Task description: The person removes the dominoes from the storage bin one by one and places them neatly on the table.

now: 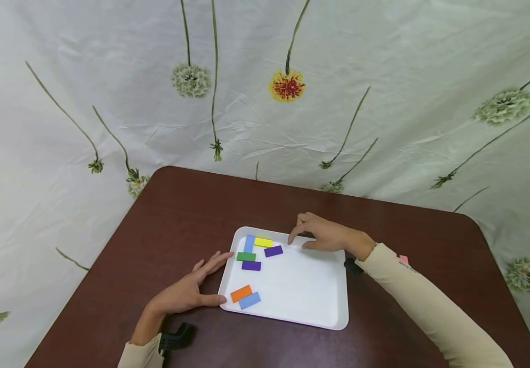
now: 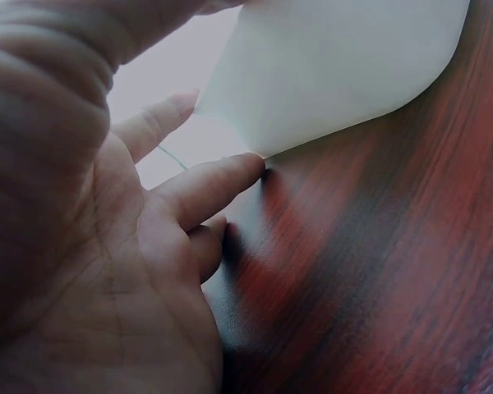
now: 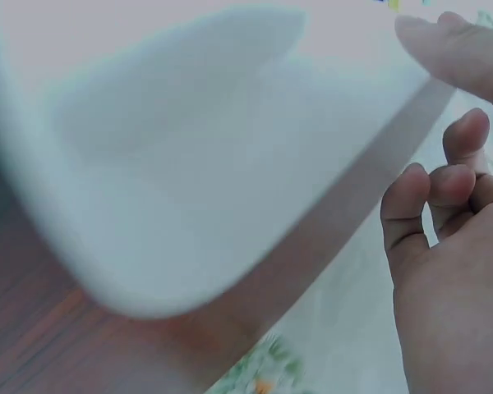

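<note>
A shallow white tray (image 1: pixel 299 286) lies on the table with several small flat coloured blocks along its left side. Near its far left corner are a light blue block (image 1: pixel 249 244), a yellow block (image 1: pixel 263 242), a green block (image 1: pixel 246 256) and two purple ones, one a purple block (image 1: pixel 273 251) set apart. An orange block (image 1: pixel 241 293) touches another light blue block (image 1: pixel 250 300) near the front left. My left hand (image 1: pixel 186 291) touches the tray's left rim with spread fingers and thumb. Above the far rim, my right hand (image 1: pixel 322 234) has thumb and index finger apart, nothing between them.
The dark reddish-brown table (image 1: pixel 191 214) extends around the tray. A small pink piece (image 1: pixel 404 259) shows past the right sleeve. Behind the table hangs a pale cloth (image 1: pixel 255 122) with a dandelion print.
</note>
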`<action>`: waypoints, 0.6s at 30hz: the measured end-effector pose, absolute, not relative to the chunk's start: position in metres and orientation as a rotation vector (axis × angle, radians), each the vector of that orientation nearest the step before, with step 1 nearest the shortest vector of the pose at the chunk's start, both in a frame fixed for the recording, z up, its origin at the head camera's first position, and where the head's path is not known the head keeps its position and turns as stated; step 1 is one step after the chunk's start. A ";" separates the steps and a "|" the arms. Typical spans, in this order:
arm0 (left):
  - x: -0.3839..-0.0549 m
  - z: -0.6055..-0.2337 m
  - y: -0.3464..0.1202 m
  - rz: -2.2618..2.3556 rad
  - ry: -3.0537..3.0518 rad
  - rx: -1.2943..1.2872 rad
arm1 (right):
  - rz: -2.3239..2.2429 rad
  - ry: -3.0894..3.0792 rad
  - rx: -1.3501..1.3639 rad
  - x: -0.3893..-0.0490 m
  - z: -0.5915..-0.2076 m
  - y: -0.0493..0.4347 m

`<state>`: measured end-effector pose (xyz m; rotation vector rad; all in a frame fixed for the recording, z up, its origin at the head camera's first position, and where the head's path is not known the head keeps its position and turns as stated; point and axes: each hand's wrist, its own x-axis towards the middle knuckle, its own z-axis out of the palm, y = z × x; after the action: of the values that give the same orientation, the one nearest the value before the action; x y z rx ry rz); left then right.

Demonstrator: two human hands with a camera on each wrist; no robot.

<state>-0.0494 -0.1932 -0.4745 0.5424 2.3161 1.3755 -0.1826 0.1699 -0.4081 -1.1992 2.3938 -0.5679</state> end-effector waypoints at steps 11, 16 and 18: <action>-0.049 -0.475 -0.192 1.386 2.314 0.541 | -0.391 2.369 -1.265 -0.185 -0.422 0.127; -0.049 -0.476 -0.192 1.377 2.326 0.543 | -0.336 2.360 -1.279 -0.186 -0.421 0.115; -0.049 -0.477 -0.192 1.372 2.327 0.539 | -0.320 2.357 -1.274 -0.185 -0.421 0.112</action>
<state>-0.0491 -0.1920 -0.4768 0.5387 2.3272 1.3721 -0.1855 0.1117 -0.4205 -1.2740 2.3568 -0.3204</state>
